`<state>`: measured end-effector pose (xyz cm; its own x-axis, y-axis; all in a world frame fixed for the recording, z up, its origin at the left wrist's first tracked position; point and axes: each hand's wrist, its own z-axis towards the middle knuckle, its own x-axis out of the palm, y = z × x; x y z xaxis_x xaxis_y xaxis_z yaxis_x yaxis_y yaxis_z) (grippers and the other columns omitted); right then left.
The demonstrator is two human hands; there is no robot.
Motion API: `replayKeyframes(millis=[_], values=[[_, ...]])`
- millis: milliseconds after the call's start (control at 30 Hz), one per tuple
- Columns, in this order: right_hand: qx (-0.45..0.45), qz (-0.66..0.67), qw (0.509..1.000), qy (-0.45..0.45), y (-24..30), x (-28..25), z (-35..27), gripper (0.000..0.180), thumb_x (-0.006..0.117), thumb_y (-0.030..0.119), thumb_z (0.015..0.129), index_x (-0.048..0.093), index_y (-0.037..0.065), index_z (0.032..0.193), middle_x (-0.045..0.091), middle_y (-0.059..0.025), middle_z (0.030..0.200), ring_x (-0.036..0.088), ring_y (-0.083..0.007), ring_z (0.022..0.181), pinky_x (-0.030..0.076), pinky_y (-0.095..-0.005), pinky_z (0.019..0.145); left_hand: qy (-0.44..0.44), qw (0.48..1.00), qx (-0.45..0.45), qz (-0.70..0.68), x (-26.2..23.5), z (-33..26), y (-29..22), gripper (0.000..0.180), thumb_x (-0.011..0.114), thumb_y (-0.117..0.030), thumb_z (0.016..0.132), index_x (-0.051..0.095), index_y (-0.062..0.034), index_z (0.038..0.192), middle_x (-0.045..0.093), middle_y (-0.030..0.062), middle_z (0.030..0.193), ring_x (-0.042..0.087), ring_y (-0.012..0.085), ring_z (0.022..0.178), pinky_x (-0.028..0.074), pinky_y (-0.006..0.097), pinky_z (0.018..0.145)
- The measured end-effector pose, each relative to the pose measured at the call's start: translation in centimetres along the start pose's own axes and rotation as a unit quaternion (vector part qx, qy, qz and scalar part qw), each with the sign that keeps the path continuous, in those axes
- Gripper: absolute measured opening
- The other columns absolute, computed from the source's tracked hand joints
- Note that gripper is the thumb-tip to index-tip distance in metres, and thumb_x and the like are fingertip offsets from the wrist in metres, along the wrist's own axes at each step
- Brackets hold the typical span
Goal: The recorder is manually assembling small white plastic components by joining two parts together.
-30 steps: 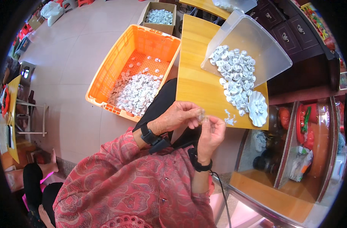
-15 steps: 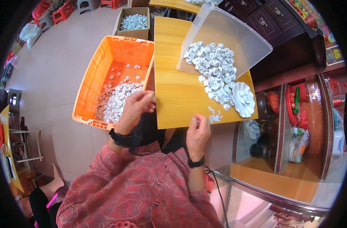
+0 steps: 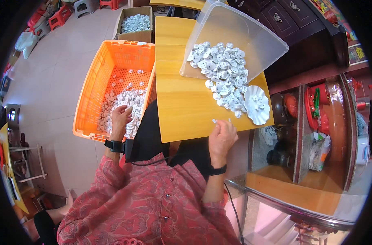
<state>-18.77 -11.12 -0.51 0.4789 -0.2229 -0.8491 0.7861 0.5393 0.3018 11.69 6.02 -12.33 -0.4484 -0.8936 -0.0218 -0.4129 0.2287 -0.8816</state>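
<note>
Over the orange crate [image 3: 80,122], my left hand [image 3: 120,120] hovers with its fingers curled in a pinch; whatever they hold is too small to make out. Loose white round plastic parts [image 3: 131,98] lie in the crate beneath it. At the near edge of the yellow tabletop [image 3: 176,110], the fingers of my right hand [image 3: 222,141] are drawn together over small white slivers [image 3: 214,121], mostly covered by the hand. Beyond that hand, similar white plastic parts [image 3: 224,65] spill from a tipped translucent bin [image 3: 255,36]. A scalloped white dish [image 3: 257,116] beside them holds a few small white pieces.
A cardboard box [image 3: 136,36] of pale parts stands behind the crate. Dark wooden drawers [image 3: 280,24] and a shelf unit [image 3: 300,134] with jars and bags close off the right side. Plastic stools [image 3: 59,17] stand at the far left. A black cable [image 3: 233,204] hangs near my right forearm.
My left hand has moved left and down from the tabletop's edge to over the crate. My right hand has shifted slightly right, onto the white slivers. The view has turned a little.
</note>
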Motion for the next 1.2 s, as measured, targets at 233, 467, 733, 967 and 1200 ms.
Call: replayKeyframes(millis=[233,467,733,967,1200], values=[[-0.008,0.06,0.998,-0.025,-1.5,0.1,-0.8,0.016,0.06,0.005,0.087,0.065,0.006,0.103,0.065,-0.009,0.109,0.057,-0.0319,0.108,0.043,-0.045,0.091,0.048,0.998,0.031,-0.04,1.0,-0.3,0.3,0.035,0.072,-0.017,0.091,0.064,0.0063,0.116,0.068,0.0084,0.092,0.064,0.0124,0.072,0.054,0.023,0.06],[-0.044,-0.011,0.999,0.029,1.8,-0.5,-2.4,0.026,0.062,0.002,0.085,0.065,0.005,0.111,0.062,-0.0095,0.114,0.057,-0.0319,0.107,0.044,-0.045,0.089,0.075,0.996,0.017,-0.032,1.5,-0.8,0.8,0.023,0.071,-0.015,0.092,0.068,0.0035,0.105,0.068,0.0055,0.087,0.064,0.0108,0.069,0.054,0.022,0.061],[0.018,0.028,0.999,-0.042,-1.0,-1.1,-4.0,0.022,0.063,-0.001,0.085,0.064,0.004,0.106,0.062,-0.0115,0.109,0.057,-0.0327,0.103,0.045,-0.0448,0.089,0.085,0.996,0.006,-0.017,1.3,-0.4,1.4,0.028,0.071,-0.021,0.093,0.067,0.0005,0.11,0.066,0.0019,0.087,0.065,0.0109,0.07,0.056,0.024,0.066],[-0.01,-0.027,0.999,0.019,-0.9,-1.2,-2.9,0.03,0.06,-0.003,0.085,0.065,0.006,0.113,0.063,-0.0073,0.117,0.055,-0.0302,0.109,0.042,-0.0458,0.092,0.099,0.995,0.008,-0.009,1.1,-0.4,1.6,0.026,0.071,-0.02,0.093,0.067,0.0007,0.107,0.065,0.0015,0.084,0.063,0.009,0.069,0.054,0.024,0.064],[0.006,0.02,1.0,-0.022,-2.4,-0.2,-3.1,0.03,0.061,-0.003,0.084,0.066,0.006,0.113,0.063,-0.0082,0.115,0.056,-0.0306,0.111,0.042,-0.0456,0.093,0.079,0.997,0.007,-0.02,1.6,-0.7,1.4,0.023,0.071,-0.017,0.092,0.068,0.003,0.104,0.067,0.0042,0.083,0.063,0.0107,0.067,0.054,0.023,0.061]])
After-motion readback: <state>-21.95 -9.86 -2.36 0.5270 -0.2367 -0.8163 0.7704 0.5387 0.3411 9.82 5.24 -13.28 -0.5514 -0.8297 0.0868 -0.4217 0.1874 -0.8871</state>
